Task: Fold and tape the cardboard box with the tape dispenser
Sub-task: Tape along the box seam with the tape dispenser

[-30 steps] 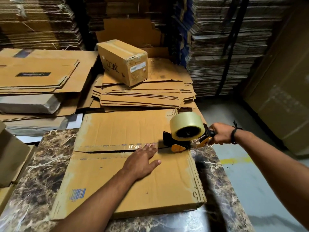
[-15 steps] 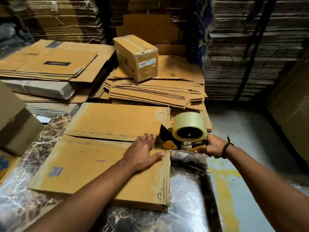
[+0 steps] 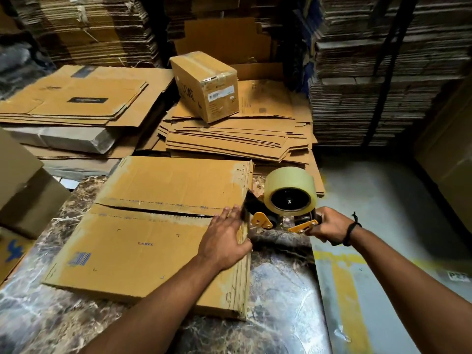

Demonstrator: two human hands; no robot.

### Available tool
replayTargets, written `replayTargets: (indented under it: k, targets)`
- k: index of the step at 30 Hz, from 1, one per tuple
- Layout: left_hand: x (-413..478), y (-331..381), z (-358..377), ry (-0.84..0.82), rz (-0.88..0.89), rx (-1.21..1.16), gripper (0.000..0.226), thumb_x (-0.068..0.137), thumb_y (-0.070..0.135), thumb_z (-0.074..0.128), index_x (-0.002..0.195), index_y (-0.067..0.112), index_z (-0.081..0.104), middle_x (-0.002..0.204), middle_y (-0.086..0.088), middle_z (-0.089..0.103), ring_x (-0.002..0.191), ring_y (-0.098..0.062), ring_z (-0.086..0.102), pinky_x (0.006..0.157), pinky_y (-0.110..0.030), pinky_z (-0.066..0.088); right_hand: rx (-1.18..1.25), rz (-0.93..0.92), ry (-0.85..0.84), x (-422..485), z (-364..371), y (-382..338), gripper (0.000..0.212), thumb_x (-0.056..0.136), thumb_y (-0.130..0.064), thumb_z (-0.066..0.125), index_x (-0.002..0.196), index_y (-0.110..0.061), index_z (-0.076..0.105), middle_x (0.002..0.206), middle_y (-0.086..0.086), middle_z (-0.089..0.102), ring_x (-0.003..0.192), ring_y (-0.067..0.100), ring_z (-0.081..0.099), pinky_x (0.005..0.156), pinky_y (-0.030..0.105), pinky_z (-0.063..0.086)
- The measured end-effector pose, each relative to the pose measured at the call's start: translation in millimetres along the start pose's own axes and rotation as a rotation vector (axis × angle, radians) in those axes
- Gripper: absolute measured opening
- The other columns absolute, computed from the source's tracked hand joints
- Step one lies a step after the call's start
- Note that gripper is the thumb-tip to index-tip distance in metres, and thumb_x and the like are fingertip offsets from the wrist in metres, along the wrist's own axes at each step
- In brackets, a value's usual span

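A flat brown cardboard box (image 3: 143, 241) lies on the marble table (image 3: 278, 284), its two top flaps meeting along a seam with a narrow gap. My left hand (image 3: 224, 241) presses flat on the box's right end, fingers spread near the seam. My right hand (image 3: 329, 227) grips the handle of the tape dispenser (image 3: 286, 200), which carries a large clear tape roll. The dispenser's black front sits at the box's right edge, just off the seam end and beside my left fingertips.
A sealed small box (image 3: 207, 85) stands on a stack of flattened cartons (image 3: 237, 139) behind the table. More flat cardboard (image 3: 76, 98) lies at the left, tall bundled stacks (image 3: 383, 72) at the back right. Another carton (image 3: 23, 185) sits at far left. Grey floor with yellow marking (image 3: 347, 290) lies right of the table.
The dispenser has slid right along the seam and off the box's right end. My left hand followed it to the right edge. The view has shifted.
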State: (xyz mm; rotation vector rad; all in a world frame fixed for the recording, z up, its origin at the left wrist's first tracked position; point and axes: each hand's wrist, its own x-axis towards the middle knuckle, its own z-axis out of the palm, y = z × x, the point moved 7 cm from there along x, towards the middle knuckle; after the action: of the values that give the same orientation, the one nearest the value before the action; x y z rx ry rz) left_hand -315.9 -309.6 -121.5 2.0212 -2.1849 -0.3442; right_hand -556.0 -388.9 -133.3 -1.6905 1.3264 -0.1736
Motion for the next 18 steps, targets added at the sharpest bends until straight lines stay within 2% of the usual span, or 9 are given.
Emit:
replayTargets:
  k: [3, 5, 8, 10, 12, 15, 18]
  targets:
    - [1.8, -0.6, 3.1, -0.017, 0.001, 0.007, 0.082, 0.082, 0.054, 0.035, 0.148, 0.023, -0.002, 0.155, 0.005, -0.003, 0.143, -0.013, -0.003, 0.117, -0.035, 0.002, -0.014, 0.062, -0.002, -9.7, -6.6, 24.1, 0.016, 0.076, -0.012, 0.068, 0.064, -0.003, 0.063, 0.047, 0.015, 0.053, 0.036, 0.021, 0.041, 0.039, 0.023, 0.034]
    - [2.5, -1.1, 4.7, -0.017, 0.010, 0.003, 0.083, 0.081, 0.054, 0.033, 0.149, 0.023, -0.002, 0.156, 0.005, -0.003, 0.144, -0.013, -0.003, 0.118, -0.037, 0.005, -0.021, 0.093, -0.012, -11.3, 0.5, 32.5, 0.026, 0.075, -0.012, 0.066, 0.055, 0.003, 0.059, 0.045, 0.016, 0.052, 0.035, 0.023, 0.042, 0.040, 0.024, 0.036]
    - [2.2, -1.9, 3.0, -0.002, 0.024, 0.002, 0.082, 0.080, 0.056, 0.032, 0.149, 0.021, 0.004, 0.156, 0.006, -0.001, 0.143, -0.012, -0.001, 0.118, -0.037, 0.007, -0.003, 0.087, -0.069, -7.2, 24.9, 22.1, 0.023, 0.076, -0.007, 0.063, 0.055, 0.001, 0.057, 0.042, 0.009, 0.051, 0.033, 0.022, 0.041, 0.038, 0.022, 0.035]
    - [1.8, -2.9, 1.4, 0.009, 0.032, 0.019, 0.081, 0.081, 0.057, 0.034, 0.148, 0.019, 0.013, 0.155, 0.007, -0.002, 0.143, -0.012, 0.000, 0.117, -0.036, 0.006, 0.039, 0.075, -0.089, -3.0, 36.6, 11.3, 0.029, 0.079, 0.000, 0.060, 0.052, -0.006, 0.052, 0.038, -0.004, 0.050, 0.031, 0.010, 0.043, 0.037, 0.018, 0.035]
    - [1.8, -3.0, 1.9, 0.003, 0.030, 0.037, 0.083, 0.081, 0.061, 0.037, 0.148, 0.018, 0.014, 0.154, 0.007, -0.005, 0.143, -0.013, -0.001, 0.117, -0.037, 0.005, 0.075, 0.056, -0.111, 2.2, 43.2, 6.3, 0.037, 0.082, 0.003, 0.059, 0.052, -0.017, 0.050, 0.036, -0.009, 0.051, 0.032, 0.002, 0.046, 0.041, 0.017, 0.039]
    - [2.6, -3.1, 5.1, -0.025, 0.021, 0.049, 0.092, 0.079, 0.069, 0.040, 0.148, 0.018, 0.006, 0.154, 0.006, -0.008, 0.143, -0.014, -0.003, 0.118, -0.041, 0.007, 0.090, 0.085, -0.177, 6.2, 52.1, 15.3, 0.025, 0.078, -0.005, 0.062, 0.054, -0.010, 0.055, 0.043, 0.003, 0.058, 0.037, 0.017, 0.053, 0.052, 0.030, 0.047]
    - [3.5, -3.7, 8.3, -0.040, 0.022, 0.051, 0.099, 0.077, 0.072, 0.041, 0.148, 0.020, -0.005, 0.154, 0.005, -0.010, 0.143, -0.014, -0.005, 0.118, -0.040, 0.005, 0.099, 0.159, -0.245, 5.3, 66.6, 31.3, 0.022, 0.075, -0.009, 0.062, 0.057, 0.000, 0.053, 0.047, 0.015, 0.056, 0.037, 0.024, 0.051, 0.051, 0.032, 0.048]
